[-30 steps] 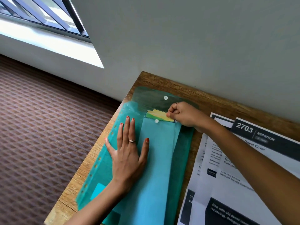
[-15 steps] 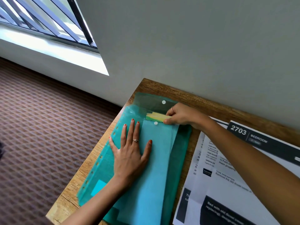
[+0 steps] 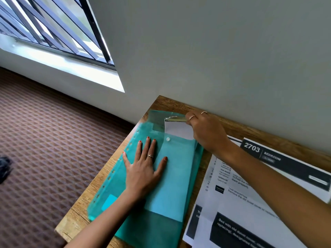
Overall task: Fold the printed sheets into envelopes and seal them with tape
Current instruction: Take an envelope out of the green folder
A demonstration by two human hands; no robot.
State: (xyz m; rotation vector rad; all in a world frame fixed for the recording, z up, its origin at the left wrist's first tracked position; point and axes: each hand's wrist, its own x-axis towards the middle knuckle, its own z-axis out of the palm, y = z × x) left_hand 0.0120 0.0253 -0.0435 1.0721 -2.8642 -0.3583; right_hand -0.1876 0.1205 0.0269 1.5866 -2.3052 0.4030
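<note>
A translucent teal plastic folder (image 3: pixel 172 178) with a white snap button lies on the wooden table (image 3: pixel 78 208), its flap open toward the wall. My left hand (image 3: pixel 143 167) lies flat on the folder with the fingers spread. My right hand (image 3: pixel 206 131) grips the top edge of a stack of papers (image 3: pixel 179 130) that sticks partway out of the folder's mouth; a white sheet shows on top. Printed sheets (image 3: pixel 250 203) with dark header bars, one reading "2703 BEDROOM", lie spread to the right of the folder, under my right forearm.
The table stands against a grey wall (image 3: pixel 215 51). Its left edge drops to a patterned brown carpet (image 3: pixel 53 140). A barred window (image 3: pixel 53 27) with a white sill is at the upper left. A dark object (image 3: pixel 4 169) lies on the floor at far left.
My right hand has moved toward the wall, drawing the stack farther out of the folder; a white sheet now shows where a yellow-green edge showed. My left hand has stayed flat on the folder.
</note>
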